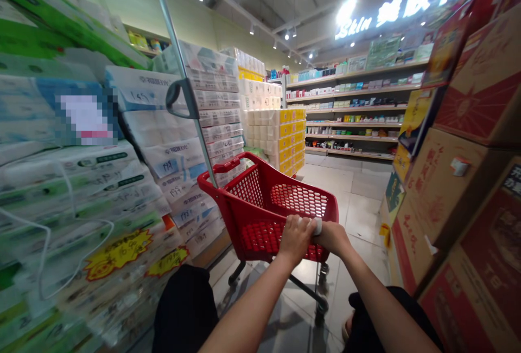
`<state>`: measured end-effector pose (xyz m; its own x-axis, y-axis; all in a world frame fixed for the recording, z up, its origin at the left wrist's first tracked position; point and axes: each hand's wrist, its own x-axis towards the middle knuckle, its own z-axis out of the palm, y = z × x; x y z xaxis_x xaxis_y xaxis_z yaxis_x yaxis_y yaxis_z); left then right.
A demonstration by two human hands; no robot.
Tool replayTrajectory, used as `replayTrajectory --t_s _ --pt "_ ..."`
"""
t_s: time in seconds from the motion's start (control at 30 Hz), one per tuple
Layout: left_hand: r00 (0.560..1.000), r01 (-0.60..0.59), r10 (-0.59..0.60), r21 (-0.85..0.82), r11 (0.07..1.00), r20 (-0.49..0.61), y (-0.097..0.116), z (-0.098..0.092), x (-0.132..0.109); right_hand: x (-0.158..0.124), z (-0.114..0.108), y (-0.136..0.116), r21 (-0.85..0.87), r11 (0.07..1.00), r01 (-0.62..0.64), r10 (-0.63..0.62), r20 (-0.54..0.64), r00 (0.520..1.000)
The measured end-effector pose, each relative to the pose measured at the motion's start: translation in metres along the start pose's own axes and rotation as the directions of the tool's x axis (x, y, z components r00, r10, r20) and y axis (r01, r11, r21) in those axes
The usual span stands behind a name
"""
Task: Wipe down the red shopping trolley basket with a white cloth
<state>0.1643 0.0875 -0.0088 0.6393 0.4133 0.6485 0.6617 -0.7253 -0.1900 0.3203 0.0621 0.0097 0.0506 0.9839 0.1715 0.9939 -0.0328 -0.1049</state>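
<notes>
My left hand (293, 240) and my right hand (332, 236) are together in front of a red plastic shopping cart (260, 239), fingers curled in. A small white item (316, 226) shows between them, its kind too small to make out. Both hands appear closed on it. Behind them is the cart's near side, and I cannot tell whether they touch it. The cart's basket has perforated walls and stands on dark legs with casters. A metal pole (205, 149) with a grey handle (183, 99) rises at the cart's left end.
Stacked tissue packs (163, 163) with yellow price tags (118, 254) line the left. Cardboard cartons (451, 179) are piled on the right. Shelves of small goods (354, 106) stand at the back, beyond the tiled floor (362, 212). A white cable (81, 217) hangs over the packs.
</notes>
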Motion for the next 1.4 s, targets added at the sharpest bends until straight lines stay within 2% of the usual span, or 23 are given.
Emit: replayTrajectory --t_s 0.07,0.13,0.3,0.37,0.43,0.53,0.6,0.67,0.83,0.9,0.93,1.0,1.07,1.1,1.2,1.3,1.4 --pt "0.988 -0.142 0.142 -0.001 0.990 0.060 -0.024 -0.006 -0.005 -0.002 -0.002 0.002 0.035 0.999 0.040 -0.040 -0.017 0.999" --pt "0.976 -0.196 0.191 0.032 0.980 0.106 -0.057 -0.014 -0.012 -0.003 -0.004 0.004 0.058 0.996 0.072 -0.070 -0.037 0.997" --pt "0.983 -0.115 0.092 0.141 0.983 0.158 -0.147 -0.045 -0.032 -0.002 -0.005 0.008 0.077 0.993 0.085 -0.082 -0.045 0.996" --pt "0.984 -0.082 0.052 0.174 0.981 0.171 -0.175 -0.058 -0.037 -0.002 -0.005 0.009 0.082 0.992 0.094 -0.090 -0.050 0.995" --pt "0.984 -0.068 0.032 0.196 0.978 0.178 -0.193 -0.069 -0.040 -0.002 -0.005 0.009 0.089 0.991 0.100 -0.096 -0.053 0.994" --pt "0.992 0.014 -0.043 0.228 0.974 0.123 -0.194 -0.074 -0.040 -0.002 -0.004 0.008 0.088 0.992 0.093 -0.089 -0.058 0.994" --pt "0.991 0.107 -0.123 0.234 0.966 0.055 -0.177 -0.068 -0.037 -0.002 -0.003 0.007 0.082 0.993 0.088 -0.084 -0.056 0.995" --pt "0.986 0.159 -0.165 0.205 0.966 0.013 -0.146 -0.056 -0.033 -0.002 -0.002 0.006 0.078 0.993 0.087 -0.083 -0.055 0.995" --pt "0.990 0.138 -0.137 0.072 0.988 -0.022 -0.046 -0.017 -0.015 -0.003 0.002 0.004 0.069 0.993 0.098 -0.093 -0.081 0.992" --pt "0.993 0.118 -0.117 0.044 0.992 -0.025 -0.020 -0.008 -0.009 -0.003 0.004 0.006 0.051 0.993 0.111 -0.106 -0.093 0.990" --pt "0.996 0.084 -0.084 0.035 0.996 -0.011 -0.015 -0.006 -0.006 -0.004 0.004 0.007 0.045 0.992 0.117 -0.113 -0.095 0.989" --pt "0.998 -0.032 0.031 0.022 0.999 0.051 -0.020 -0.007 -0.003 -0.003 0.004 0.011 0.045 0.991 0.124 -0.120 -0.092 0.989" --pt "0.977 -0.165 0.162 0.010 0.986 0.139 -0.043 -0.014 -0.003 -0.003 0.003 0.016 0.054 0.990 0.130 -0.125 -0.095 0.988" --pt "0.969 -0.184 0.179 0.014 0.983 0.172 -0.059 -0.019 -0.004 -0.002 0.002 0.018 0.059 0.990 0.128 -0.122 -0.097 0.988" --pt "0.964 -0.162 0.140 0.083 0.983 0.226 -0.113 -0.040 -0.013 -0.001 -0.001 0.025 0.070 0.991 0.113 -0.107 -0.090 0.990" --pt "0.972 -0.119 0.084 0.152 0.981 0.218 -0.163 -0.064 -0.026 -0.002 -0.003 0.026 0.083 0.990 0.110 -0.103 -0.082 0.991" --pt "0.982 -0.079 0.044 0.187 0.979 0.183 -0.192 -0.081 -0.035 -0.003 -0.003 0.022 0.089 0.989 0.117 -0.109 -0.084 0.990"
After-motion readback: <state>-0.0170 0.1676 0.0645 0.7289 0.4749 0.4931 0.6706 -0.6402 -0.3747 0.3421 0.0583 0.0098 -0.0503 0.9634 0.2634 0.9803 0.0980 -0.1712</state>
